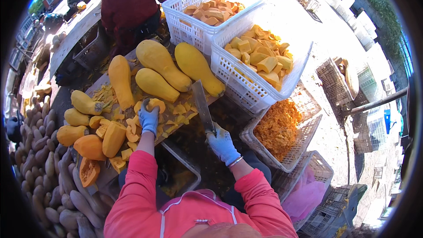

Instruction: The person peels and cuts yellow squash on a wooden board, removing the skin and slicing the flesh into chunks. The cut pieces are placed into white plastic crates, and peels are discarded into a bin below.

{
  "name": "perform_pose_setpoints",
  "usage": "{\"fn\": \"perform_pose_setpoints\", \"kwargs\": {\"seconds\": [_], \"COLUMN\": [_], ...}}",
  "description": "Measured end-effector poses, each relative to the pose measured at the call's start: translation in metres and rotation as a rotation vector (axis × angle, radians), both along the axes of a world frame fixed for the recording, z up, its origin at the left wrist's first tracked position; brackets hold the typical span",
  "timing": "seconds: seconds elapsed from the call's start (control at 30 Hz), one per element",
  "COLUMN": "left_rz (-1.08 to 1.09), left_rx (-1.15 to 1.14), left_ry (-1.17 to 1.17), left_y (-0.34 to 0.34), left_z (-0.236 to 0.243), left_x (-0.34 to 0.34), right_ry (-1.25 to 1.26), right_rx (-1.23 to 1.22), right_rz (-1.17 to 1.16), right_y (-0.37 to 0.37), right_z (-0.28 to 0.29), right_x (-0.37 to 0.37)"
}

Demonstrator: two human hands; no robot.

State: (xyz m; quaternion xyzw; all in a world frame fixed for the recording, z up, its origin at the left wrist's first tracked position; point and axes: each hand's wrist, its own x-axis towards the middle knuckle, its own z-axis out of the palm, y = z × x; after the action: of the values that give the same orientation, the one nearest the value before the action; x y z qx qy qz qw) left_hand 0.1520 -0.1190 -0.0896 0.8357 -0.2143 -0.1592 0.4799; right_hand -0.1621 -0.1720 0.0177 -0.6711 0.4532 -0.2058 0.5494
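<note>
My left hand (149,119), in a light blue glove, is closed on a small orange squash piece (155,105) at the cutting board (174,128). In my right hand (221,145), also gloved, the handle of a cleaver (202,105) is gripped, its broad blade pointing up and away from me beside the board's right edge. Whole peeled yellow squashes (162,64) lie across the far part of the board. Left of my left hand are cut squash chunks (114,139) and an orange squash half (89,171) with its hollow side showing. Peel scraps (178,110) litter the board.
White crates of squash chunks (260,55) stand at the far right, with a crate of orange pulp (278,128) nearer. A pink bag (304,196) fills another crate. Unpeeled squashes (44,163) are heaped at left. A person in dark red (130,6) sits ahead.
</note>
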Motion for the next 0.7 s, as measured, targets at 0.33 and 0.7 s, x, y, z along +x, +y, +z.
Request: {"fn": "perform_pose_setpoints", "kwargs": {"seconds": [0.33,0.7], "left_rz": [-0.251,-0.623], "left_rx": [-1.125,-0.895], "left_ry": [1.433,1.213], "left_y": [-0.013,-0.215], "left_z": [0.058,0.257], "left_x": [-0.069,-0.19], "right_ry": [0.045,0.047], "right_rx": [0.278,0.216], "right_rz": [-0.008,0.077], "right_y": [0.003,0.004], "right_z": [0.01,-0.016], "right_x": [-0.039,-0.026]}}
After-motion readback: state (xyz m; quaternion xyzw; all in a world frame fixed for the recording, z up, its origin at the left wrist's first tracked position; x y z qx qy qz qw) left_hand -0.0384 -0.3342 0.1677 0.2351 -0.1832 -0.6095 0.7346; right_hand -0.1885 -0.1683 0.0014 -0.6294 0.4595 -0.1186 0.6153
